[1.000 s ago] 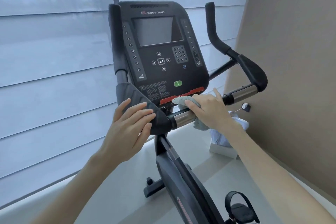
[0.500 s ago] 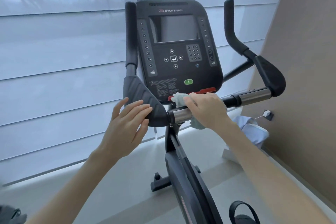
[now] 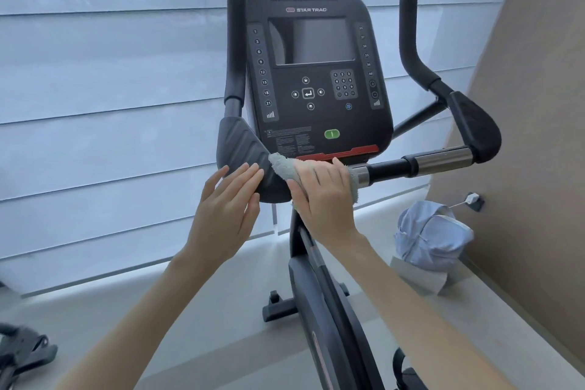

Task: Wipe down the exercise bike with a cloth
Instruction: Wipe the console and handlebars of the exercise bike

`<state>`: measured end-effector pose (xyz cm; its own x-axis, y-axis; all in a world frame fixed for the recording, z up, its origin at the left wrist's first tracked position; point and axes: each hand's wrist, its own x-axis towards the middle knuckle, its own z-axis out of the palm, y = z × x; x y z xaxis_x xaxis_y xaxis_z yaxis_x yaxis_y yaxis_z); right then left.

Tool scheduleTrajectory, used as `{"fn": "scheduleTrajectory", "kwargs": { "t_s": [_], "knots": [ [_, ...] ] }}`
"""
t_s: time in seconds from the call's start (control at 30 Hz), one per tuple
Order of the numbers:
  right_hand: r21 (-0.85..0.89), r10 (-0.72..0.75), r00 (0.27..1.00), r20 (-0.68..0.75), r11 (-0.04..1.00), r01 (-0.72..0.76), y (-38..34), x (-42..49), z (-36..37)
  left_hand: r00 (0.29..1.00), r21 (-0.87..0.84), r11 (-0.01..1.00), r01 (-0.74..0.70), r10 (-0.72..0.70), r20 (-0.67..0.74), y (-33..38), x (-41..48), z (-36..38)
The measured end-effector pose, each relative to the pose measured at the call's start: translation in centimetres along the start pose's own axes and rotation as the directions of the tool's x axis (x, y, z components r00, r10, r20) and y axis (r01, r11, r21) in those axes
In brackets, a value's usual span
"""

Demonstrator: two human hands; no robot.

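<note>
Head view: one exercise bike (image 3: 316, 310) is recorded, facing a window covered by blinds. One grey cloth (image 3: 280, 165) is held in the right hand (image 3: 323, 193), whose fingers are curled over it. The cloth is pressed onto the horizontal bar (image 3: 389, 168) where it meets the left arm pad (image 3: 243, 149), just below the console (image 3: 316, 73). The left hand (image 3: 226, 209) is laid on that pad with fingers straight and slightly spread, nothing held. One right arm pad (image 3: 474, 127), two upright grips and one green button (image 3: 331, 134) are counted. One blue fabric bundle (image 3: 427, 234) is noted on one white box (image 3: 418, 275) on the floor.
</note>
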<state>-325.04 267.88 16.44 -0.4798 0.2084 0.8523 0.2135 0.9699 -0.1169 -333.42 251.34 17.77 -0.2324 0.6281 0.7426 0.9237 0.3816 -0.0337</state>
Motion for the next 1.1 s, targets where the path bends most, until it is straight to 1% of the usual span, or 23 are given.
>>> {"fn": "scheduleTrajectory", "kwargs": {
  "t_s": [0.07, 0.1, 0.17, 0.27, 0.33, 0.4, 0.47, 0.63, 0.77, 0.8, 0.9, 0.97, 1.1],
  "knots": [
    [-0.044, -0.092, 0.996, -0.016, 0.995, 0.091, 1.5, -1.0, -0.1, 1.0, -0.002, 1.0, 0.02, -0.02, 0.006, 0.2, -0.1, 0.1],
    [-0.07, -0.113, 0.993, -0.025, 0.991, 0.111, 2.4, -1.3, -0.1, 1.0, -0.001, 1.0, 0.028, -0.028, 0.01, 0.3, -0.2, 0.1],
    [-0.096, -0.105, 0.993, -0.051, 0.99, 0.1, 3.9, -1.6, -0.3, 0.999, 0.004, 0.999, 0.044, -0.044, 0.016, 0.5, -0.3, 0.0],
    [-0.077, -0.037, 0.997, -0.071, 0.996, 0.031, 5.7, -1.9, -0.6, 0.998, 0.004, 0.998, 0.057, -0.057, 0.023, 0.7, -0.2, -0.1],
    [-0.043, 0.037, 0.995, -0.092, 0.998, -0.041, 5.7, -1.9, -0.6, 0.998, 0.002, 0.998, 0.057, -0.057, 0.023, 0.8, -0.3, 0.0],
    [-0.014, 0.146, 0.982, -0.124, 0.989, -0.148, 4.4, -1.7, -0.2, 0.998, -0.003, 0.998, 0.062, -0.062, 0.013, 0.9, -0.4, 0.1],
    [0.01, 0.2, 0.968, -0.153, 0.98, -0.201, 2.3, -1.5, 0.4, 0.997, -0.008, 0.997, 0.075, -0.075, -0.003, 1.0, -0.5, 0.2],
    [-0.002, 0.106, 0.982, -0.155, 0.994, -0.108, -1.7, -2.3, 2.5, 0.996, -0.015, 0.996, 0.084, -0.084, -0.033, 1.1, -0.6, 0.6],
    [-0.01, -0.029, 0.984, -0.174, 1.0, 0.028, 0.8, -3.1, 2.5, 0.996, -0.024, 0.996, 0.082, -0.083, -0.046, 1.0, -0.8, 0.9],
    [0.003, -0.032, 0.981, -0.189, 0.999, 0.034, 2.1, -3.2, 2.3, 0.995, -0.031, 0.996, 0.085, -0.086, -0.05, 1.0, -0.8, 1.0],
    [0.059, 0.043, 0.976, -0.214, 0.998, -0.031, 5.0, -3.4, 1.4, 0.993, -0.054, 0.994, 0.098, -0.102, -0.066, 1.1, -0.9, 1.3],
    [0.064, 0.077, 0.973, -0.218, 0.996, -0.064, 5.9, -3.4, 1.3, 0.991, -0.074, 0.992, 0.106, -0.112, -0.077, 1.2, -0.9, 1.5],
    [0.091, 0.162, 0.949, -0.271, 0.986, -0.143, 4.1, -3.5, 2.2, 0.987, -0.096, 0.987, 0.126, -0.135, -0.088, 1.4, -0.9, 1.7]
  ]
}}
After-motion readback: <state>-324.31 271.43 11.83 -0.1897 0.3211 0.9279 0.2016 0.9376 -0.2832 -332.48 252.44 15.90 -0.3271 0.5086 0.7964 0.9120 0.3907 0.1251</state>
